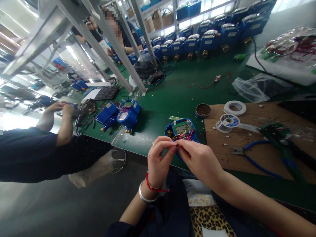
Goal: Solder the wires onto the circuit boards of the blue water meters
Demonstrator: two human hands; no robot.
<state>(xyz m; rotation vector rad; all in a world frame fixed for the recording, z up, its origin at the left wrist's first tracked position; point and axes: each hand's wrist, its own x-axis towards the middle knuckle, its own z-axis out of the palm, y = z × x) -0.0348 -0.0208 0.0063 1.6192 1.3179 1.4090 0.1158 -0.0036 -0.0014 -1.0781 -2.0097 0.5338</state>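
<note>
At the near edge of the green bench, my left hand and my right hand meet fingertip to fingertip. Both are closed in a pinch. A tiny dark piece shows between them, too small to name. Just beyond my fingers sits an opened blue meter with a display and a bundle of red, yellow and other coloured wires. My hands cover its lower part. A small green-and-white strip lies behind the meter.
Right of me, cardboard carries blue-handled cutters, a green-handled tool, a wire spool and white tape. A round tin stands nearby. Blue meters line the back. A co-worker works left, near metal posts.
</note>
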